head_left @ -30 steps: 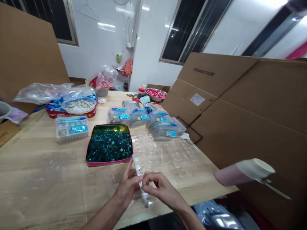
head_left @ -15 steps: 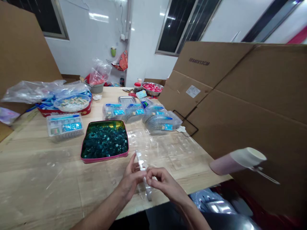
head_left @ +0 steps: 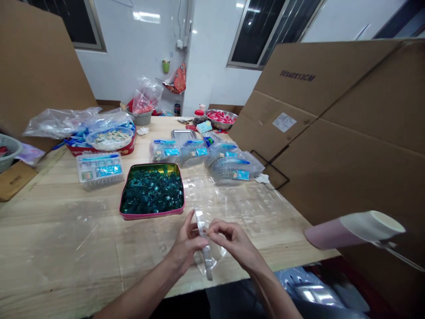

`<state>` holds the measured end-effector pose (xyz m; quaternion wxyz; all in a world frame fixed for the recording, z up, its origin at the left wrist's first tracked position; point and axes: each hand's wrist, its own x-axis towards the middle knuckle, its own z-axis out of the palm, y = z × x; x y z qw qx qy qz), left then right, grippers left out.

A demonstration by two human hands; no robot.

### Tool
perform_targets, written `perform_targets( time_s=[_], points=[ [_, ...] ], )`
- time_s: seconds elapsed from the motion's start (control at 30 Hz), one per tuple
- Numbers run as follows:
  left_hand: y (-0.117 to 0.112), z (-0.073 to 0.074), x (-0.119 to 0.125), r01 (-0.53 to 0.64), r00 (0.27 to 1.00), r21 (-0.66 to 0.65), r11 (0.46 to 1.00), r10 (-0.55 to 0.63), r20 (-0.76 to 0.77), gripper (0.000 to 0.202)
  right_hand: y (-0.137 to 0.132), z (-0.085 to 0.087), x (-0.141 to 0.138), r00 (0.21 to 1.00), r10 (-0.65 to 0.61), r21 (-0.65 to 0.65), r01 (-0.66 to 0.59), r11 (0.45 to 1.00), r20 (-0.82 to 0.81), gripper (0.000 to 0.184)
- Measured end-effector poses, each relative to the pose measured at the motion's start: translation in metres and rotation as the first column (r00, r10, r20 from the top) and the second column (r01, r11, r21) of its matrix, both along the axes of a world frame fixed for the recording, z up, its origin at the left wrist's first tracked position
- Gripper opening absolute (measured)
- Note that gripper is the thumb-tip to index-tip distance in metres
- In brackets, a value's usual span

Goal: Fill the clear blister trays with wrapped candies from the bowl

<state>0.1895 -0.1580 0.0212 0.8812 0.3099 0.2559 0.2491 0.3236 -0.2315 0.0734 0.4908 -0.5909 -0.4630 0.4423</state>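
My hands are together at the table's near edge, holding a narrow clear plastic strip (head_left: pixel 204 248) upright with a thin loose film hanging around its lower part. My left hand (head_left: pixel 187 243) grips the strip from the left side. My right hand (head_left: pixel 232 241) pinches it from the right with its fingertips. Just beyond my left hand sits a pink-rimmed tin (head_left: pixel 152 216) full of teal-wrapped sweets. Transparent plastic sheeting (head_left: pixel 247 206) lies beyond my right hand.
Several bagged packs with blue tags (head_left: pixel 232 173) stand on the wooden table (head_left: pixel 59 235). Further back are a clear tray (head_left: pixel 99 170) and a red tray (head_left: pixel 99 150). A metal bowl of pink items (head_left: pixel 221 117) is at the back. Cardboard sheets (head_left: pixel 332 128) and a pink flask (head_left: pixel 355 230) stand right.
The strip now stands more upright between my hands, and both hands have shifted slightly. The whole view has swung a little, with the table lower and the tin farther from the lower edge.
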Motion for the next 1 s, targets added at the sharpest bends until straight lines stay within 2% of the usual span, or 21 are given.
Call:
perform_targets(
  time_s=[0.1,0.37,0.77,1.0],
  points=[
    [-0.001,0.002,0.0,0.03,1.0,0.025,0.999,-0.03,0.005,0.095,0.007,0.003,0.001,1.0,0.0,0.024,-0.001,1.0,0.015,0.025],
    [-0.001,0.004,-0.002,0.064,0.998,0.034,0.997,-0.064,0.021,0.093,0.011,0.002,-0.004,0.992,0.048,0.002,-0.048,0.999,-0.118,0.027],
    [0.005,0.007,-0.004,0.056,0.998,-0.021,0.998,-0.056,0.037,0.1,0.02,0.004,-0.005,0.992,0.065,-0.01,-0.067,0.998,-0.109,0.027],
    [0.006,0.004,-0.006,0.057,0.998,-0.021,0.998,-0.057,0.028,0.094,0.022,0.004,-0.006,0.992,0.077,-0.015,-0.078,0.997,-0.1,0.03]
  ],
)
